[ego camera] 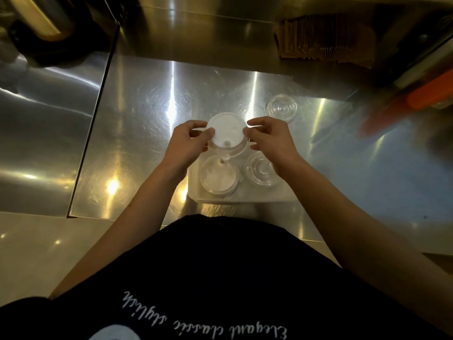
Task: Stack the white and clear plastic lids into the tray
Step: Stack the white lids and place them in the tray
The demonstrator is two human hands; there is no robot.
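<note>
Fingers (208,133) of both hands on opposite edges of white lid (226,128)

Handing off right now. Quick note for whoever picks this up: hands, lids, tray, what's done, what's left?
Left hand and right hand: both pinch the rim of one white lid, held over the far end of the tray.
In the tray: a white lid stack near left, a clear lid stack near right.
Still out: clear lids on the steel counter, beyond the tray to the right.
Done: some lids of both kinds are in the tray.
Left: set down the held white lid, probably on the white stack, then bring in the clear ones.
</note>
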